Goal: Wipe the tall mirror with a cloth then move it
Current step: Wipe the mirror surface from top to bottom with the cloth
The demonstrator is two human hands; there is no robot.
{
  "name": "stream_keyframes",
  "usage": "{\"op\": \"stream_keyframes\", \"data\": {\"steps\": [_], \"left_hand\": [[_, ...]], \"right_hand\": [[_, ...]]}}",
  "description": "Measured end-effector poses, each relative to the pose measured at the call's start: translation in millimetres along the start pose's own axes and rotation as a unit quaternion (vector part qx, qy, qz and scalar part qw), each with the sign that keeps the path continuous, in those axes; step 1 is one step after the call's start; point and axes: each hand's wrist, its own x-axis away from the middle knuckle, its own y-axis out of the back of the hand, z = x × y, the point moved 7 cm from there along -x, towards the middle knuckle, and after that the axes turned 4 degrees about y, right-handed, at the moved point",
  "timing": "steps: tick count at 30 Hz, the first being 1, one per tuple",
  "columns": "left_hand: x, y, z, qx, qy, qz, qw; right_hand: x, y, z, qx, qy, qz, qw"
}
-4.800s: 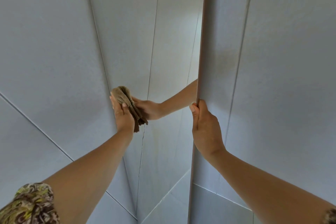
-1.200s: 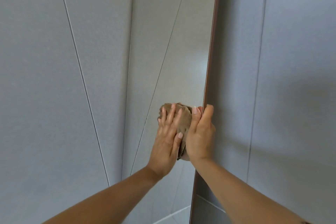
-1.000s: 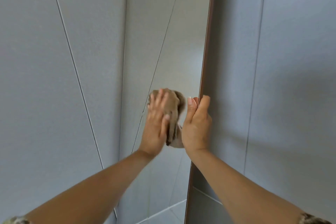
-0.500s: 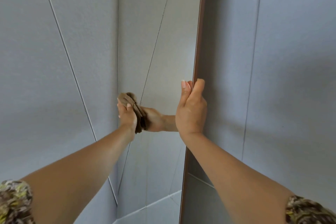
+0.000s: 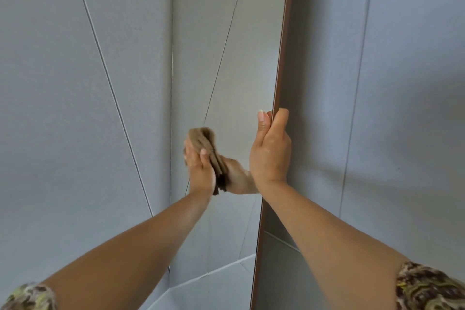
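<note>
A tall mirror (image 5: 234, 63) with a thin brown frame stands upright against grey wall panels, seen edge-on from the right. My left hand (image 5: 200, 170) grips a folded brown cloth (image 5: 205, 145) and presses it on the glass near the mirror's left side, at mid height. The cloth and hand are reflected in the glass beside them. My right hand (image 5: 270, 152) grips the mirror's brown right edge, thumb on the front, fingers behind.
Grey wall panels (image 5: 75, 108) with thin seams fill the left, and more panels (image 5: 402, 108) fill the right behind the mirror. A pale floor strip (image 5: 214, 292) shows at the bottom.
My left hand with the cloth swept left across the glass from beside my right hand, then came back a little toward the middle. My right hand kept its grip on the frame edge.
</note>
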Motion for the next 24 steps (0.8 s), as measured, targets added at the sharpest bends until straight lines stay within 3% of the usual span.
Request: {"op": "stream_keyframes", "data": {"steps": [2,5,7,11,15,18,21,24], "left_hand": [[-16.9,9.5,35.8,0.019,0.118,-0.003,0.993],[-16.9,10.4,44.8,0.03,0.164,0.002,0.986],[-1.4,5.5,23.1,0.022,0.104,0.011,0.994],[51.5,-14.0,-50.6,-0.021,-0.155,0.064,0.986],[75.5,-22.2,-55.0,-0.033,-0.216,0.072,0.973],[74.7,-16.4,-2.2,-0.011,-0.154,0.043,0.987],[73.6,-4.3,65.7,0.052,0.071,-0.006,0.996],[79.8,-2.0,87.4,0.066,0.143,-0.03,0.987]], "right_hand": [[13.1,0.2,-5.6,-0.002,-0.001,0.011,1.0],[37.5,0.2,-20.0,-0.01,-0.02,0.025,0.999],[55.3,-0.2,-28.9,-0.029,-0.036,0.032,0.998],[74.7,1.5,-41.0,-0.071,-0.059,0.04,0.995],[78.2,3.6,-47.0,-0.084,-0.058,0.058,0.993],[84.9,6.2,-51.2,-0.086,-0.06,0.056,0.993],[90.0,5.6,-52.3,-0.095,-0.075,0.059,0.991],[91.9,5.3,-52.1,-0.116,-0.088,0.066,0.987]]}}
